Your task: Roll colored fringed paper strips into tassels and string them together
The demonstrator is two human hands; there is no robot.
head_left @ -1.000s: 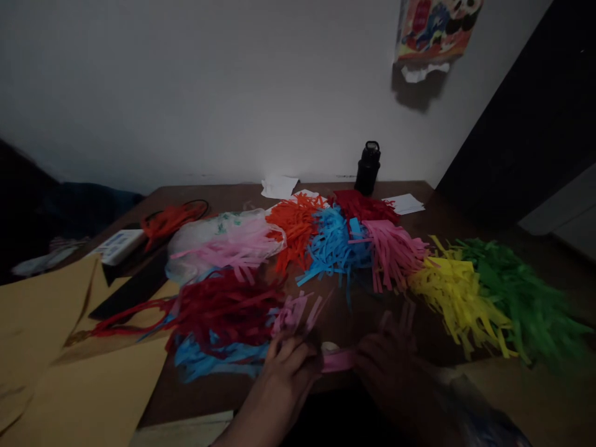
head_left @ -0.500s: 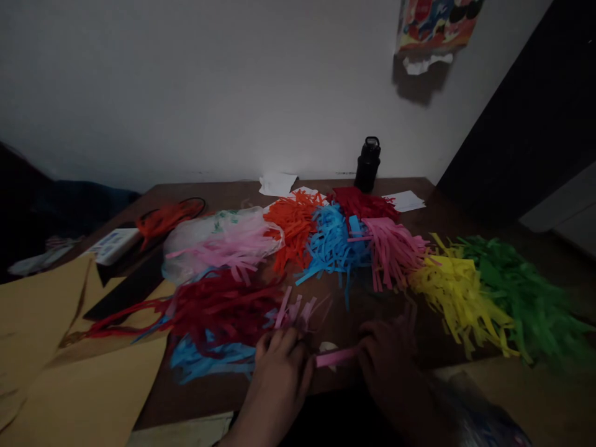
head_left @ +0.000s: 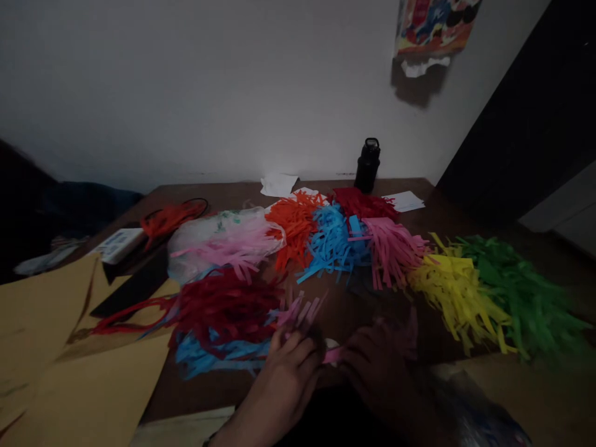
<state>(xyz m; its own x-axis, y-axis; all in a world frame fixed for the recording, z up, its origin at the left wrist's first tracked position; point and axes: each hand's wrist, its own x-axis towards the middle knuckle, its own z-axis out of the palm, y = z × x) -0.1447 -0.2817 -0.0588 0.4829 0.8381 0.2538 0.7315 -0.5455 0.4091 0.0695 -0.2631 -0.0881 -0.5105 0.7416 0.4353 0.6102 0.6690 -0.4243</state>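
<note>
At the near edge of the dark wooden table [head_left: 218, 388], my left hand [head_left: 288, 375] is closed on a bunch of pale pink paper strips [head_left: 300, 310] that fan out above its fingers. My right hand [head_left: 379, 369] sits close beside it in shadow, fingers curled on the other end of the same pink paper [head_left: 333, 355]. Right beside my left hand lie a dark red strip pile [head_left: 223, 304] and blue strips [head_left: 209, 354].
Heaps of cut strips cross the table: pink in a plastic bag [head_left: 223, 242], orange [head_left: 295, 226], blue [head_left: 333, 242], pink [head_left: 393, 248], yellow [head_left: 459, 295], green [head_left: 516, 292]. A black bottle [head_left: 367, 164] stands at the back. Yellow-brown paper sheets [head_left: 69, 366] lie at the left.
My two hands have come closer together, so less of the pink paper shows between them. The strips above my left hand shifted slightly right.
</note>
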